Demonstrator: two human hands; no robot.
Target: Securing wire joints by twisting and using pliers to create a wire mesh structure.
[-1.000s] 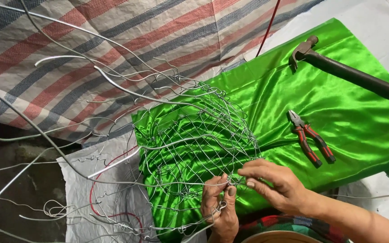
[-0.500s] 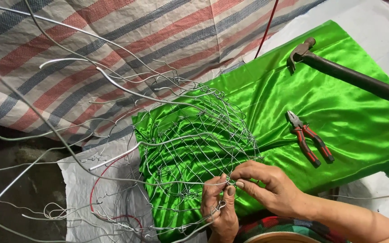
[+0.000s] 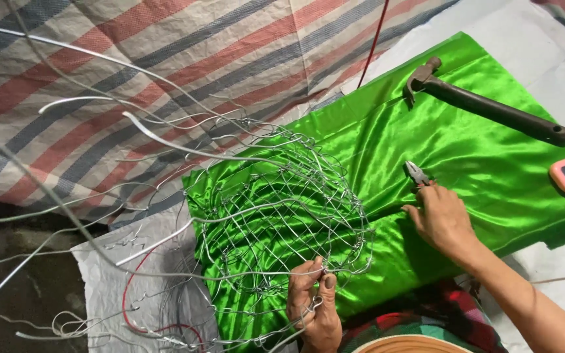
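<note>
Pliers (image 3: 416, 174) point up-left under right hand (image 3: 443, 219); left hand (image 3: 312, 307) grips wire mesh (image 3: 276, 216).

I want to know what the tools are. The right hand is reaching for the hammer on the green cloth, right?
Not quite. In the head view the right hand covers the pliers on the green cloth. The hammer lies apart, farther away, untouched.

Even, fairly bright overhead light; soft shadows only. Strong sheen and glare streaks on the shiny green satin cloth (image 3: 492, 163). Near thin grey wire strands (image 3: 47, 189) at left blur out; centre sharp, bottom-left corner dim.
</note>
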